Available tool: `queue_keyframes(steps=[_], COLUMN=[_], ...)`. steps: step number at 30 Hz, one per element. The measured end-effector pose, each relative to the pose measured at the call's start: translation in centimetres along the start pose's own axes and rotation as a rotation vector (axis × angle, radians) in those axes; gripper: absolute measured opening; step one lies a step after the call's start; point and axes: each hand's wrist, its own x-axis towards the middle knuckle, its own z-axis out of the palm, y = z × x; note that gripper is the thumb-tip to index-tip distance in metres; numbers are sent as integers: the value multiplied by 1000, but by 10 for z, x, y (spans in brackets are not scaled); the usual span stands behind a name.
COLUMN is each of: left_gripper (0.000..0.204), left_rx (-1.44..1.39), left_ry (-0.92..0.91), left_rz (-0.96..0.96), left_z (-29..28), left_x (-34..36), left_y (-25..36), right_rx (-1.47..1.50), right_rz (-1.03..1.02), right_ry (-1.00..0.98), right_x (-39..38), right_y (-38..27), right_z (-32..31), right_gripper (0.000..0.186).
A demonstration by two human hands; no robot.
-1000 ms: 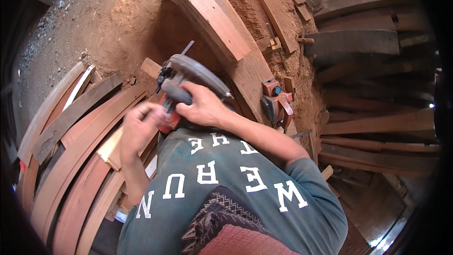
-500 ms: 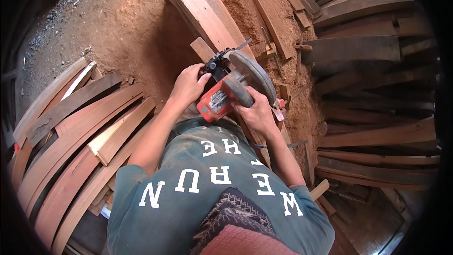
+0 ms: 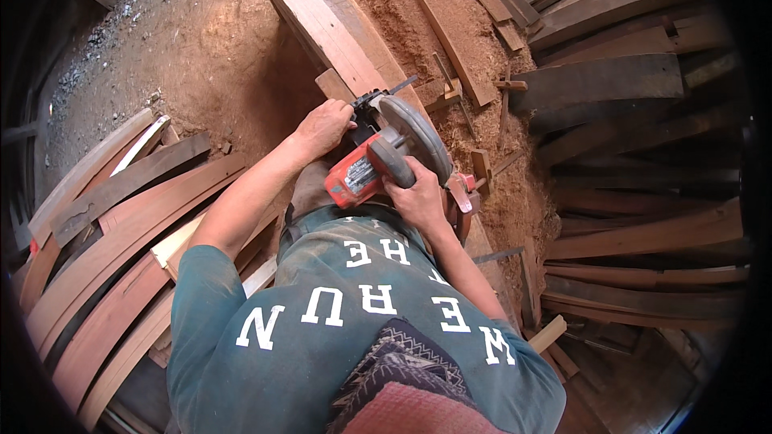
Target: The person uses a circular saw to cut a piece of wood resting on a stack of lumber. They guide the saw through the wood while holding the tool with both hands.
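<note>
A red circular saw [image 3: 354, 170] with a grey guard rests over the near part of a long pale timber beam [image 3: 330, 28]. My right hand [image 3: 416, 199] is wrapped round the saw's dark handle. My left hand [image 3: 326, 124] has curled fingers at the black fitting at the saw's front, gripping it. A short wood offcut [image 3: 330, 84] sticks out behind that hand. A second red power tool [image 3: 462, 205] shows partly behind the saw, to its right.
Curved planks [image 3: 112, 265] are stacked at my left. More dark and reddish boards [image 3: 603, 96] are piled along the right. Sawdust [image 3: 402, 12] and loose strips lie beside the beam. Gritty ground [image 3: 161, 40] stretches at the upper left.
The saw has moved right, out over the beam, with my right hand on its handle. My left hand has risen from the motor's side to the black fitting at the front.
</note>
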Motion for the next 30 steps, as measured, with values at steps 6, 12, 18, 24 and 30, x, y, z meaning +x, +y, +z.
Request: queue_keyframes(steps=[6, 12, 18, 24, 30], left_gripper=[32, 39, 39, 38, 41], left_rx=[-224, -765, -506, -561, -686], left_ry=[59, 109, 254, 273, 254], left_rz=[-449, -804, -863, -883, -849], left_z=[-3, 64, 43, 45, 43], left_x=[-21, -54, -36, -32, -35], left_y=[7, -25, -24, -45, -45], right_rx=[-34, -60, -44, -55, -54], right_rz=[-11, -6, -44, -40, -56], right_ry=[54, 35, 58, 37, 60], right_x=[3, 12, 28, 41, 43], right_y=[0, -8, -12, -21, -26], right_z=[4, 9, 19, 23, 23], right_gripper=[33, 34, 34, 33, 36])
